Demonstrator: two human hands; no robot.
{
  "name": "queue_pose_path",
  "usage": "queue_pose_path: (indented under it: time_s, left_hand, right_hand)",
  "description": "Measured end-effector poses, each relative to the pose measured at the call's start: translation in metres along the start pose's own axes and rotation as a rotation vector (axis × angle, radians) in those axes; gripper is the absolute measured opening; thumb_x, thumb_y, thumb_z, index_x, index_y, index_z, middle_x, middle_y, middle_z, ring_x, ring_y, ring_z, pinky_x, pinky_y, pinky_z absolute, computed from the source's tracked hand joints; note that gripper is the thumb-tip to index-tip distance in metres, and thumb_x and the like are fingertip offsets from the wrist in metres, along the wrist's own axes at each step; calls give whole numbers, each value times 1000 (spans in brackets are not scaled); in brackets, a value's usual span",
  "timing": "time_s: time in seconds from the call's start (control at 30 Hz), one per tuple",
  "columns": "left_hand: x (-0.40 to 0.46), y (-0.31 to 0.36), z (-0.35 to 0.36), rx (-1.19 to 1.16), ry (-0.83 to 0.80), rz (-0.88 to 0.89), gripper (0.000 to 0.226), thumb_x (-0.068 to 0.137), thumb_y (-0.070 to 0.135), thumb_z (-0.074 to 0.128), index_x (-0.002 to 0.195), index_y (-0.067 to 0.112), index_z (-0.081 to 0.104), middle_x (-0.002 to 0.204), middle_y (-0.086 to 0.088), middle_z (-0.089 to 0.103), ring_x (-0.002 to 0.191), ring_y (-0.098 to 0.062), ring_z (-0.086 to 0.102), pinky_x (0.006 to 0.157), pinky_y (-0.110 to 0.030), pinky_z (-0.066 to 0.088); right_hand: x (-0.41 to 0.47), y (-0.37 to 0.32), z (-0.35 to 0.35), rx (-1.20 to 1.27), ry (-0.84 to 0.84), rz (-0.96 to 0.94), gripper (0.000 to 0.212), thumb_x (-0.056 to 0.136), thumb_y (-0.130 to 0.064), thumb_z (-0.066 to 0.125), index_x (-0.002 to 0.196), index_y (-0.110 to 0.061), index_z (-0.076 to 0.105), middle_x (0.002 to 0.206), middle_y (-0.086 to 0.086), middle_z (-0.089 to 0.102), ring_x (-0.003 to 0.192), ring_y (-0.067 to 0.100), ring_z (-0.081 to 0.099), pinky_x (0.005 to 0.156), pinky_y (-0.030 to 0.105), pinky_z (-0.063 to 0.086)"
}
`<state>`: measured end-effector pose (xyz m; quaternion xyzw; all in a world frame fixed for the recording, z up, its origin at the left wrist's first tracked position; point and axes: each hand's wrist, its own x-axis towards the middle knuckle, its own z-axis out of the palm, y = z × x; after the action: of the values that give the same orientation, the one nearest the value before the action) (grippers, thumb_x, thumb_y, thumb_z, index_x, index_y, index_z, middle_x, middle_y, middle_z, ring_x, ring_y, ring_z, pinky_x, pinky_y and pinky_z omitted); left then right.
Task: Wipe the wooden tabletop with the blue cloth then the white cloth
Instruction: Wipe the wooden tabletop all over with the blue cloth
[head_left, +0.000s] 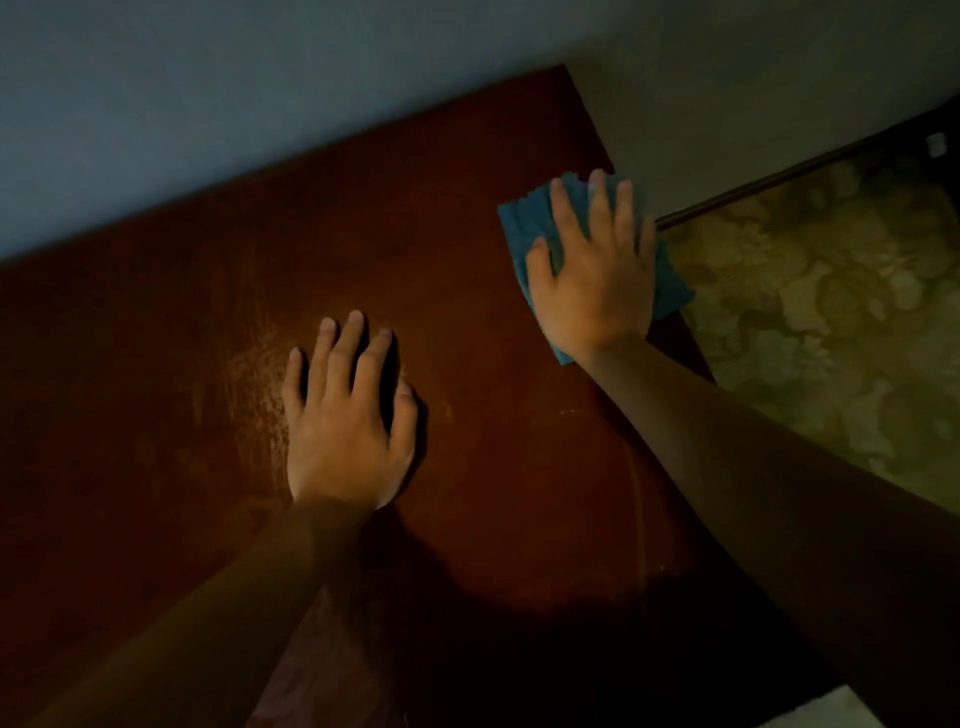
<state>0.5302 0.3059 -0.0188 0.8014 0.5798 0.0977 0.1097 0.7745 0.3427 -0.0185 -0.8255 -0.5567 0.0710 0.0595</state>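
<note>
The dark reddish-brown wooden tabletop (467, 218) fills most of the view, dimly lit. A folded blue cloth (524, 218) lies at its right edge, partly hanging over it. My right hand (592, 270) presses flat on the cloth with straight, spread fingers. My left hand (345, 415) rests flat on the bare wood near the middle, fingers straight. A dusty, smeared patch (254, 384) shows just left of that hand. No white cloth is in view.
A pale wall (208, 93) runs along the table's far edge and turns behind its right corner. To the right, below the table, lies a floral-patterned floor (831, 312) with a dark skirting strip (779, 179).
</note>
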Motion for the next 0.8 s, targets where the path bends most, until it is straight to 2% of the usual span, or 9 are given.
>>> queue_pose_path:
  time_s: [0.1,0.2,0.3,0.47,0.8]
  left_hand:
    - [0,-1,0,3,-2,4,52,100,41,36,145,17,43,159,-6,32,152,-23,15,122,-43,-1]
    - [1,-2,1,0,0,6,52,100,41,35,145,17,43,159,-7,33,152,-23,16,122,-46,2]
    - [1,-1,1,3,9,7,52,100,41,35,145,17,43,158,-7,34,151,-24,17,122,-49,6]
    - [1,0,0,12,10,5,53,100,40,37,145,14,44,158,-9,35,151,-25,20,122,-51,9]
    - [1,1,-4,11,-13,13,57,99,41,35,147,13,43,159,-10,33,151,-26,17,122,-50,7]
  right_hand:
    - [-5,-9,3,-3,-20,92,60,106,-45,23,162,-24,18,170,12,11,157,34,4,126,55,5]
    - [-18,-23,5,-24,-13,100,62,105,-46,18,162,-22,17,169,14,12,156,36,6,125,56,7]
    - [-40,-42,10,-27,1,8,62,105,-45,18,162,-20,20,168,16,15,156,36,8,125,57,7]
    - [-70,-72,19,-32,-89,-205,65,102,-47,13,162,-22,15,169,13,11,157,34,3,126,56,2]
    - [-84,-50,12,-40,-129,-440,61,103,-49,23,161,-27,24,169,8,16,157,29,7,126,52,6]
